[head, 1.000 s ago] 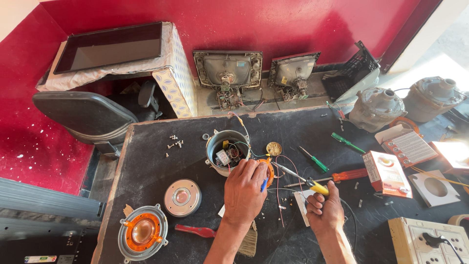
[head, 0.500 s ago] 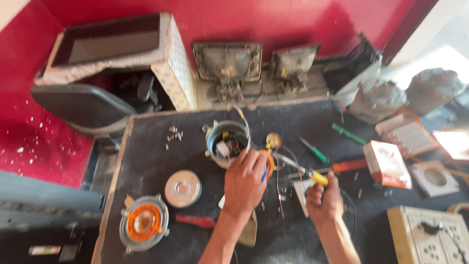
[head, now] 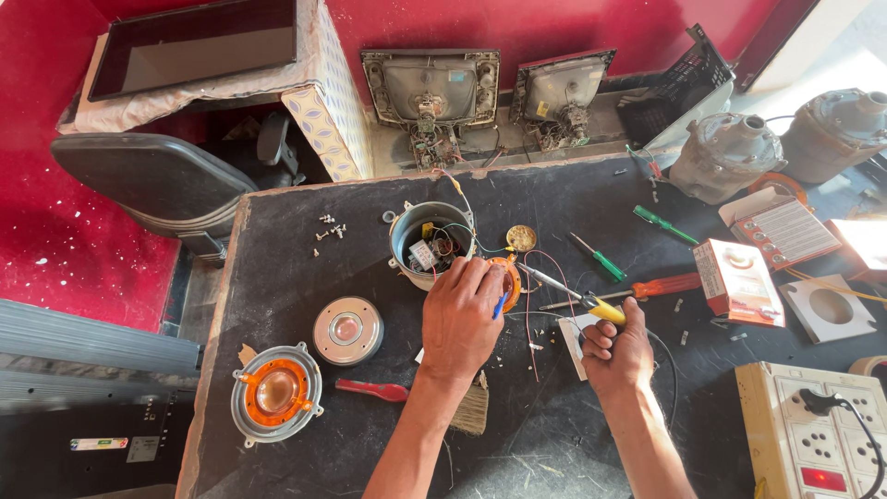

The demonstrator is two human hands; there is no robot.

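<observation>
Two hands busy: left hand (head: 459,319) pinching orange part (head: 505,282) at 5 o'clock of metal can (head: 431,242); right hand (head: 614,356) gripping soldering iron (head: 573,291). Risk: tip slipping onto fingers or wires.

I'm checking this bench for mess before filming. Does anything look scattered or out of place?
Yes. Small screws lie loose on the black table left of the open metal can, whose wires spill over its rim. Bits of debris dot the surface near the right hand.
</observation>
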